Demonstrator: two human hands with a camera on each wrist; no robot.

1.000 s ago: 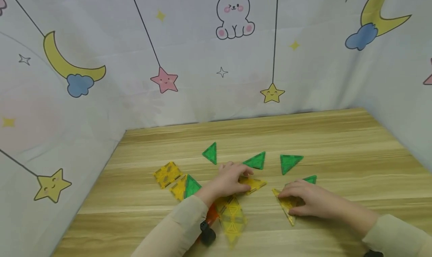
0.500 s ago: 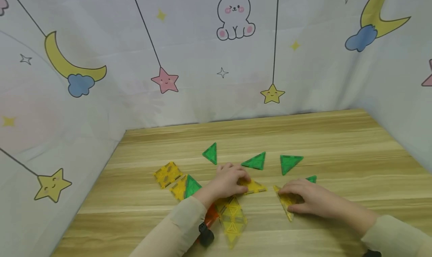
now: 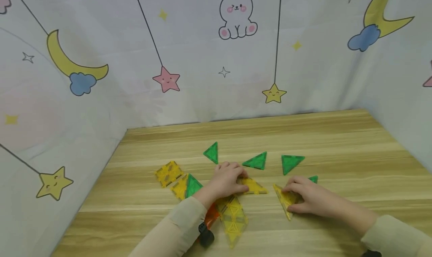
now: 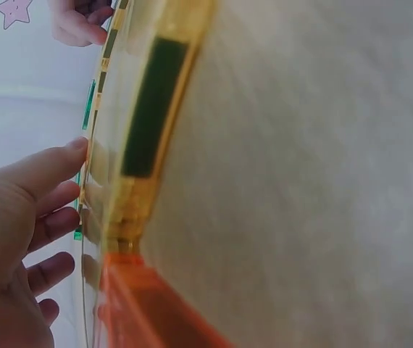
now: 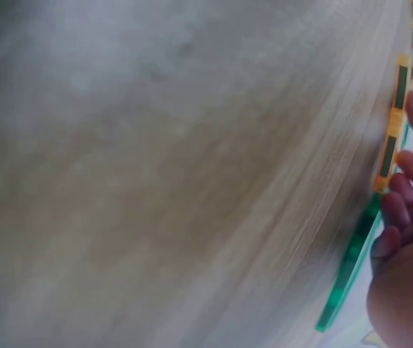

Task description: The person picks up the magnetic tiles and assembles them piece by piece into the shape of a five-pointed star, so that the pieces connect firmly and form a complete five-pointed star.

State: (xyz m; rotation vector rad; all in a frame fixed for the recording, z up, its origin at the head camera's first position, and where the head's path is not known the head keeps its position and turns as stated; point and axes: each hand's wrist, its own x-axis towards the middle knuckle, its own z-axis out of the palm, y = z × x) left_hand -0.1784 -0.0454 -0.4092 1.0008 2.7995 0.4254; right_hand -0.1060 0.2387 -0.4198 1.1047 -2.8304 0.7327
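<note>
As our left grip [image 3: 229, 180] pinches a yellow triangle [image 3: 255, 187] and our right grip [image 3: 312, 197] pinches another yellow tile [image 3: 282, 199] near it, low down at the tabletop [image 3: 303, 131], we likely want light edge pressure and small turns, clear of the green triangle [image 3: 257, 161] just beyond.

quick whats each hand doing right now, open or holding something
Left hand: holding the left yellow triangle.
Right hand: holding the right yellow triangle.

Green triangles [image 3: 291, 163]; translucent yellow tiles [image 3: 255, 187]; orange piece [image 3: 212, 215]; streaked tan table [image 3: 324, 137]; white cloth [image 3: 202, 43], moon-and-star print.
</note>
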